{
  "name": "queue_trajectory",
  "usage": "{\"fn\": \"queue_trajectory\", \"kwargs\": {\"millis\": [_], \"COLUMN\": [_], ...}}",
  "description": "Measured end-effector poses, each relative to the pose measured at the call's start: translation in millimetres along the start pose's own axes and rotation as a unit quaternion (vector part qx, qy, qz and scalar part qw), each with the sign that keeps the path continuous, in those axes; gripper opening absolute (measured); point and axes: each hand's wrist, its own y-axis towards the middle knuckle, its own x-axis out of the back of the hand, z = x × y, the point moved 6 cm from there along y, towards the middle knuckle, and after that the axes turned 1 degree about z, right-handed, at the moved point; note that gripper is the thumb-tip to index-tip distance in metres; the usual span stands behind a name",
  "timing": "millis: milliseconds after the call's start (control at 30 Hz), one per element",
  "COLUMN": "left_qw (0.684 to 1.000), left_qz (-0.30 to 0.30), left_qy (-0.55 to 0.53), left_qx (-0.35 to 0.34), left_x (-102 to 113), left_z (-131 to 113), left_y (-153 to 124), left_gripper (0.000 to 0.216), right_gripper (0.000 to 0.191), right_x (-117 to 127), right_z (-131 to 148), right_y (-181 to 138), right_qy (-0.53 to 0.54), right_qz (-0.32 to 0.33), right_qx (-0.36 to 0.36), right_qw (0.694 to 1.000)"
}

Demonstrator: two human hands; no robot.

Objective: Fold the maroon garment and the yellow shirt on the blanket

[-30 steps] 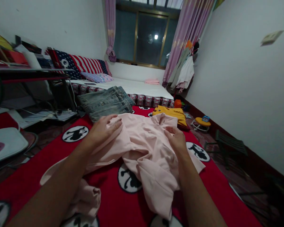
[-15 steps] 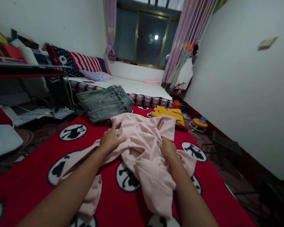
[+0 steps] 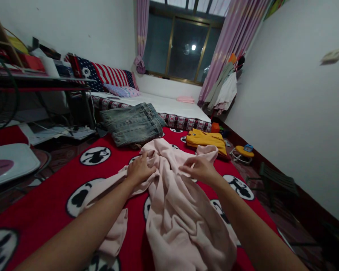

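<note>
A pale pink long-sleeved top (image 3: 183, 222) lies rumpled on a red blanket (image 3: 45, 205), gathered into folds between my hands and spreading toward me. On its left upper part, my left hand (image 3: 141, 169) is closed around bunched fabric. My right hand (image 3: 200, 169) is at the upper right of the top, its fingers bent and drawn together against the cloth; the exact grip is partly hidden. One sleeve (image 3: 115, 233) trails out under my left forearm.
Beyond the top lie a folded denim jacket (image 3: 132, 124) and a folded yellow garment (image 3: 206, 141). A cluttered desk (image 3: 45, 81) stands left, a bed (image 3: 158, 101) behind. To the right are a yellow-topped stool (image 3: 244, 151) and a dark folding stool (image 3: 278, 178).
The pink top has been bunched inward, and its lower part now spreads farther toward me. My right hand has moved slightly up and turned inward. My left hand keeps its hold.
</note>
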Motion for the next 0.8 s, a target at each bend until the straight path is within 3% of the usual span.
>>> {"fn": "queue_trajectory", "kwargs": {"millis": [67,133,200,300,400,567,700,800], "left_qw": [1.0,1.0,1.0,0.999,0.999,0.998,0.987,0.942], "left_qz": [-0.011,-0.016,-0.016,-0.016,-0.022,-0.013,0.04,0.092], "left_qy": [0.001,-0.003,-0.008,-0.014,-0.022,-0.038,-0.138,-0.291], "left_qx": [-0.013,-0.019,-0.021,-0.028,-0.036,-0.049,-0.073,-0.135], "left_x": [1.3,2.2,2.1,1.7,2.2,0.5,0.5,21.4], "left_z": [-2.1,-2.7,-2.2,-1.6,-1.4,2.6,12.7,10.5], "left_y": [-1.7,-2.5,-2.6,-2.2,-2.1,-1.1,6.1,17.0], "left_gripper": [0.06,0.058,0.057,0.057,0.057,0.059,0.062,0.062], "right_gripper": [0.066,0.096,0.1,0.084,0.057,0.028,0.022,0.022], "right_x": [12.2,-5.7,-31.1,-47.6,-46.2,-35.2,-11.2,25.0], "right_z": [-31.2,-62.1,-87.1,-96.1,-76.7,-46.2,-71.9,-111.9], "right_y": [26.1,47.1,56.9,52.2,35.8,-5.0,-50.4,-82.8], "right_qy": [-0.064,-0.128,-0.15,-0.151,-0.146,-0.089,0.097,0.244], "right_qz": [-0.139,-0.118,-0.058,-0.066,-0.082,-0.039,-0.012,-0.026], "right_qx": [-0.048,-0.09,-0.122,-0.129,-0.113,-0.109,-0.142,-0.189], "right_qw": [0.987,0.981,0.979,0.978,0.979,0.989,0.985,0.951]}}
